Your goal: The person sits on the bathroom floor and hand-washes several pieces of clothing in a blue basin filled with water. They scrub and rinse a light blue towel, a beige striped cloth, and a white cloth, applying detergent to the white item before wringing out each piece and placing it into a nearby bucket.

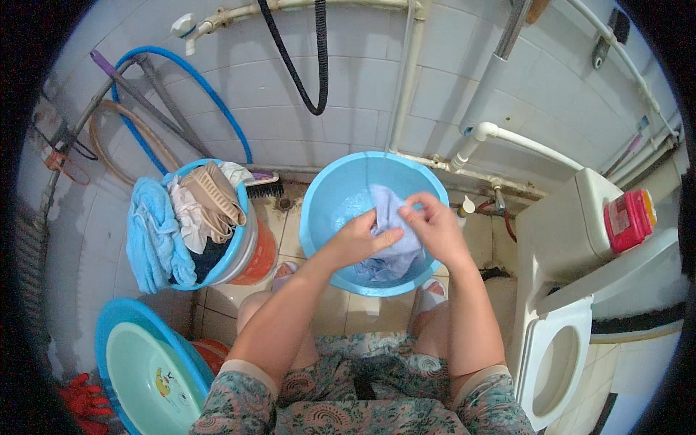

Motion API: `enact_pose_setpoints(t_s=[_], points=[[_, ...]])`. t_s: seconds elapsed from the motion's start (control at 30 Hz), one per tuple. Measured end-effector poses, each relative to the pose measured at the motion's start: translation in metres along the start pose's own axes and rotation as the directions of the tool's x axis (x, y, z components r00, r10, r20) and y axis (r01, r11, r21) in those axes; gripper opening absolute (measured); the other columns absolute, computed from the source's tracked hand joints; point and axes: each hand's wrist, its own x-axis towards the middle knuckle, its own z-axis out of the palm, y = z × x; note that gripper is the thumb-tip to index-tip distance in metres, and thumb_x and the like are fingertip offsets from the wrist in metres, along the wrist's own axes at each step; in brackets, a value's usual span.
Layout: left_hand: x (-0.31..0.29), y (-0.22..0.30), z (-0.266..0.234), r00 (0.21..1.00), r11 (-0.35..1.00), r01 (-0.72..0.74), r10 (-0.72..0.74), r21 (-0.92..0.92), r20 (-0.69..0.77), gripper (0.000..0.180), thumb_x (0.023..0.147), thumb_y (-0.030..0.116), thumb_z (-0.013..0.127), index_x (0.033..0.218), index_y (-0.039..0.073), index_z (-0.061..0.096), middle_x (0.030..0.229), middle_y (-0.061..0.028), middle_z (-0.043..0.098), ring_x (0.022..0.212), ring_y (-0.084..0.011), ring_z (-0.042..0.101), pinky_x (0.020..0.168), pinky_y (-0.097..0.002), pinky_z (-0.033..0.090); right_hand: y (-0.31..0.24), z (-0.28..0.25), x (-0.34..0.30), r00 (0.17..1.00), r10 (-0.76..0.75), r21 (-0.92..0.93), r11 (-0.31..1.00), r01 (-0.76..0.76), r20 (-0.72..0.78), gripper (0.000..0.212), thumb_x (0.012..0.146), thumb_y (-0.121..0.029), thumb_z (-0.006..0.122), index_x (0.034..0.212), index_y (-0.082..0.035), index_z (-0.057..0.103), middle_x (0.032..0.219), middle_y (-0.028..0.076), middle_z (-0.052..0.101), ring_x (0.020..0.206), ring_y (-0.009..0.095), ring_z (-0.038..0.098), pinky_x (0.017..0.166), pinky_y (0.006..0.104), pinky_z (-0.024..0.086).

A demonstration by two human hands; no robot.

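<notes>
Above the blue basin, the left hand grips a pale lavender cloth with its thumb laid across it, while the right hand pinches the other side between thumb and fingers. The cloth's top rises between the hands and its lower folds bunch down inside the basin. Clothes fill a bucket to the left, with a brush just beside it.
</notes>
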Motion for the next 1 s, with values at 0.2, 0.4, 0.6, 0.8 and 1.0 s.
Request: enact_pose_setpoints(t_s=[0.2, 0.4, 0.6, 0.8, 1.0], points=[[0.004, 0.012, -0.017, 0.924, 0.893, -0.052, -0.127, -0.446, -0.361, 0.028, 0.087, 0.028, 0.054, 0.102, 0.004, 0.055, 0.09, -0.0035, 0.06, 0.084, -0.0125, 0.056, 0.074, -0.0268, 0.045, 0.035, 0.023, 0.013, 0.968, -0.031, 0.306, 0.951, -0.048, 0.248, 0.031, 0.079, -0.034, 0.064, 0.087, -0.004, 0.059, 0.071, 0.0, 0.058, 0.067, 0.011, 0.052, 0.059, 0.0282, 0.042], [0.0, 0.018, -0.059, 0.897, 0.57, -0.345, -0.034, -0.746, -0.441, 0.021, 0.089, 0.02, 0.049, 0.102, 0.004, 0.052, 0.094, -0.0052, 0.06, 0.085, -0.0158, 0.058, 0.077, -0.0308, 0.047, 0.063, 0.039, 0.015, 0.841, 0.005, -0.098, 0.994, 0.057, 0.541, 0.036, 0.076, -0.033, 0.066, 0.092, -0.001, 0.058, 0.082, 0.007, 0.059, 0.078, 0.017, 0.054, 0.071, 0.031, 0.043], [-0.022, 0.022, -0.085, 0.969, 0.802, -0.197, 0.074, -0.563, -0.234, 0.039, 0.079, 0.006, 0.049, 0.118, -0.002, 0.044, 0.112, -0.0107, 0.055, 0.099, -0.0209, 0.055, 0.086, -0.0339, 0.044, 0.045, -0.028, 0.015, 0.996, 0.03, 0.713, 0.7, 0.04, -0.085, 0.01, 0.084, -0.022, 0.055, 0.083, -0.012, 0.054, 0.083, -0.001, 0.055, 0.081, 0.011, 0.049, 0.079, 0.0261, 0.035], [-0.012, 0.008, -0.065, 0.993, 0.835, -0.103, 0.057, -0.54, -0.101, 0.047, 0.077, 0.001, 0.045, 0.123, -0.003, 0.039, 0.119, -0.0106, 0.051, 0.109, -0.0185, 0.048, 0.096, -0.0313, 0.034, 0.035, -0.036, 0.012, 0.943, 0.176, 0.799, 0.588, 0.13, -0.283, 0.013, 0.087, -0.018, 0.052, 0.091, -0.006, 0.054, 0.084, 0.001, 0.057, 0.079, 0.011, 0.051, 0.076, 0.0262, 0.039], [-0.003, 0.001, -0.063, 0.998, 0.8, -0.048, 0.016, -0.599, -0.058, 0.042, 0.08, 0.003, 0.043, 0.122, -0.001, 0.041, 0.118, -0.0093, 0.051, 0.108, -0.0177, 0.048, 0.095, -0.0312, 0.034, 0.05, -0.038, 0.018, 0.939, 0.258, 0.825, 0.564, 0.045, -0.228, 0.013, 0.086, -0.018, 0.052, 0.091, -0.006, 0.054, 0.086, 0.0, 0.057, 0.082, 0.011, 0.051, 0.077, 0.0258, 0.039]])
